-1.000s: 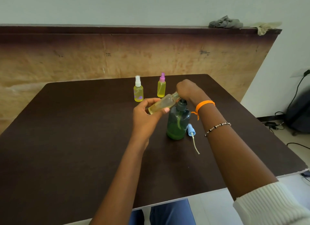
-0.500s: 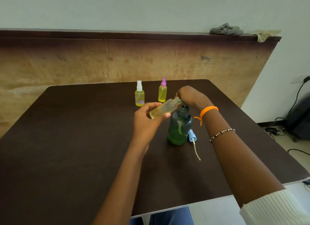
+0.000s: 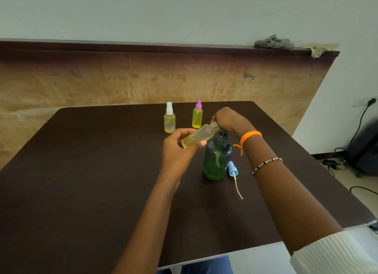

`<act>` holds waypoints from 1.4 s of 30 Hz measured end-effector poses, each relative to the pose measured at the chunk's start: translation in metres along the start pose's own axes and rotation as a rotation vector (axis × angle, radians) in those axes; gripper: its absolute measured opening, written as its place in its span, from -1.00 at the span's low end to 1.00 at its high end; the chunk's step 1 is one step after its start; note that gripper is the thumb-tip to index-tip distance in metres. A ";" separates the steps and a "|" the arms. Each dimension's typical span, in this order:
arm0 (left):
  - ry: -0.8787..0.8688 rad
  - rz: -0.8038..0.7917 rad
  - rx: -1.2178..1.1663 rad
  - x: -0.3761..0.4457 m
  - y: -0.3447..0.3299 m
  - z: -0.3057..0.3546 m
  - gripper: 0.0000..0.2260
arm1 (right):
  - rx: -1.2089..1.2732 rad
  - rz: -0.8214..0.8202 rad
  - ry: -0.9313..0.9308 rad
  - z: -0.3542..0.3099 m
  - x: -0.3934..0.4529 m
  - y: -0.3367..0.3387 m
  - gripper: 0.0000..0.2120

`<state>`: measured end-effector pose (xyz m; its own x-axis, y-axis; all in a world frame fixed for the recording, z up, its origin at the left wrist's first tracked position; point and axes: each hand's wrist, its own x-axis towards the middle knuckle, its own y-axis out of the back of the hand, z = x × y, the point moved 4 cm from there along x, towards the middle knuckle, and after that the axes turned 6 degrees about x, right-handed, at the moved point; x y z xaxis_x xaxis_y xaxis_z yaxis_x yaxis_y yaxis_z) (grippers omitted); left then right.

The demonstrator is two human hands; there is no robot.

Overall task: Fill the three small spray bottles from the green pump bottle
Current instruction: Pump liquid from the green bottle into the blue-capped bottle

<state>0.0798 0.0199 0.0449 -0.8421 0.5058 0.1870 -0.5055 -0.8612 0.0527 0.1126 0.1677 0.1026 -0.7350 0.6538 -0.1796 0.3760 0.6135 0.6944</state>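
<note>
My left hand [image 3: 177, 149] holds a small clear spray bottle [image 3: 199, 135] tilted, its open neck up against the pump spout. It is partly full of yellow liquid. My right hand [image 3: 230, 120] rests closed over the pump head of the green pump bottle [image 3: 216, 158], which stands upright mid-table. The pump spout is hidden under my fingers. Two small yellow-filled bottles stand behind: one with a white cap [image 3: 169, 118], one with a pink cap [image 3: 197, 114]. A blue spray cap with its dip tube [image 3: 233, 170] lies right of the green bottle.
All of this sits on a dark brown table [image 3: 81, 171] against a worn wooden panel. A grey rag [image 3: 273, 42] and a pale cloth [image 3: 319, 48] lie on the ledge above. Cables and a dark bag [image 3: 364, 151] are on the floor to the right.
The view has tilted a little, so everything sits lower in the frame. Both hands keep their hold; the tilted bottle stays at the pump spout.
</note>
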 end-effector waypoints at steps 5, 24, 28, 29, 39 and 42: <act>0.021 0.010 0.003 0.001 0.000 -0.007 -0.75 | -0.009 0.071 -0.011 0.010 0.004 -0.007 -0.68; 0.016 -0.002 -0.058 0.003 -0.001 -0.008 -0.76 | 0.055 0.211 -0.032 0.001 0.015 -0.002 -0.61; 0.018 0.004 -0.049 0.002 -0.001 -0.013 -0.76 | 0.016 0.273 -0.041 0.008 0.017 -0.003 -0.67; 0.016 0.005 -0.046 0.001 0.000 -0.014 -0.76 | 0.018 0.275 -0.044 0.008 0.016 -0.004 -0.67; -0.003 0.001 -0.044 0.002 0.004 -0.004 -0.77 | -0.142 0.231 -0.063 -0.010 0.010 0.003 -0.65; 0.006 0.001 -0.039 0.002 0.002 -0.008 -0.76 | -0.071 0.239 -0.083 0.000 0.011 0.000 -0.66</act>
<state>0.0752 0.0197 0.0377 -0.8435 0.5056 0.1816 -0.5117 -0.8590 0.0146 0.1044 0.1749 0.1008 -0.5803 0.8123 -0.0588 0.4907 0.4064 0.7708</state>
